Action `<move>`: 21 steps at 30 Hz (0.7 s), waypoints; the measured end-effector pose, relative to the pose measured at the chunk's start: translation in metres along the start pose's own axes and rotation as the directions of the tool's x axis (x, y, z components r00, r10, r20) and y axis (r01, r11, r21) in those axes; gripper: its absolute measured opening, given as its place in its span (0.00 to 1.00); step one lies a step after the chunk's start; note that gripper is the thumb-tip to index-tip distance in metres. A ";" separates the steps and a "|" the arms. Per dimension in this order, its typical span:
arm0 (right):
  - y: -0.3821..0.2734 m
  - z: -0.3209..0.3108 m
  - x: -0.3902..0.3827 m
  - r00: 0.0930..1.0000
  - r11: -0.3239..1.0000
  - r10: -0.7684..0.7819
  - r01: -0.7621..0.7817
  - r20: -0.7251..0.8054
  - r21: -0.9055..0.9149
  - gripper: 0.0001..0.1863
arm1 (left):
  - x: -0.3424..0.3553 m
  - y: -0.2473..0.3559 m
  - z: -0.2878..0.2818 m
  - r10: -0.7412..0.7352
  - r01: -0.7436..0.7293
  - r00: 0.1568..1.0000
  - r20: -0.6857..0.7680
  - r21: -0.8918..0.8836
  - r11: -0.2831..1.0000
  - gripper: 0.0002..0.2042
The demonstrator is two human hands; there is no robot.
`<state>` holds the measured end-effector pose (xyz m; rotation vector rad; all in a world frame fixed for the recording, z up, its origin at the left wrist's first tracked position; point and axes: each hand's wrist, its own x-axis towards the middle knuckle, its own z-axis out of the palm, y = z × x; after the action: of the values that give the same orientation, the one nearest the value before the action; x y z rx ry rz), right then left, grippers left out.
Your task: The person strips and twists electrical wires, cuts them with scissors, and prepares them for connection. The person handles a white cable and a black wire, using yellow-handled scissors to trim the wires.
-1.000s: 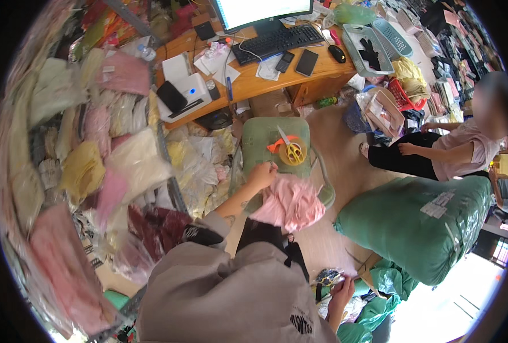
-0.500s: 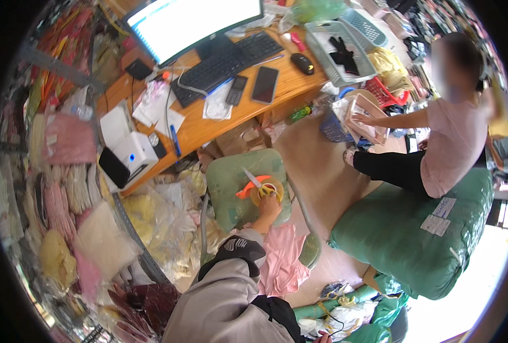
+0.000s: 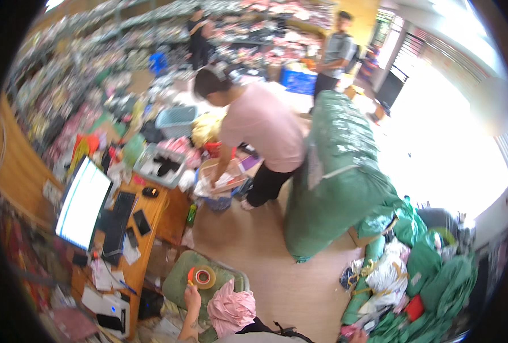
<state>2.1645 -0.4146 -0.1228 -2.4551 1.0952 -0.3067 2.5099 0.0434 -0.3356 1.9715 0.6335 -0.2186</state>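
Note:
My left hand (image 3: 191,297) is closed at the left edge of a green padded chair seat (image 3: 177,281). The yellow handle of a pair of scissors (image 3: 190,282) shows at its fingertips, beside a bright orange piece (image 3: 191,272); the blade cannot be made out. A roll of tape (image 3: 213,279) lies on the seat just right of the hand. Crumpled pink cloth (image 3: 231,308) covers the chair's near side. My right hand (image 3: 358,336) barely shows at the lower edge, near the green bags; its fingers are blurred and cut off.
A desk (image 3: 151,231) with a monitor (image 3: 83,203), keyboard and phones stands left. A co-worker in pink (image 3: 265,126) bends over a basket (image 3: 242,183). A large green bale (image 3: 339,188) stands right of them, with bags (image 3: 425,274) nearer. Two other people stand farther back.
My view has swung up and right, bringing in the far shelves and doorway. My left hand has moved from the tape roll to its left. The co-worker has risen from the bale and leans over the basket.

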 end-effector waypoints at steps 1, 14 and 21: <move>0.021 -0.023 -0.006 0.985 0.990 -0.061 0.039 -0.159 -0.136 0.08 | -0.014 0.024 -0.004 0.039 -0.037 0.996 0.083 -0.027 0.999 0.22; 0.142 -0.321 -0.277 0.306 0.454 0.842 0.047 -0.445 0.890 0.14 | -0.438 0.321 0.195 0.599 -0.532 -0.118 0.792 -0.560 0.635 0.12; 0.207 -0.274 -0.360 0.209 0.069 0.962 0.430 -0.174 0.900 0.13 | -0.771 0.196 0.266 -0.180 -0.475 -0.770 0.611 -0.363 0.802 0.10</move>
<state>1.6900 -0.3499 0.0125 -0.2625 1.2048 -1.8034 1.9912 -0.5182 0.0096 0.8436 -1.6513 -1.8515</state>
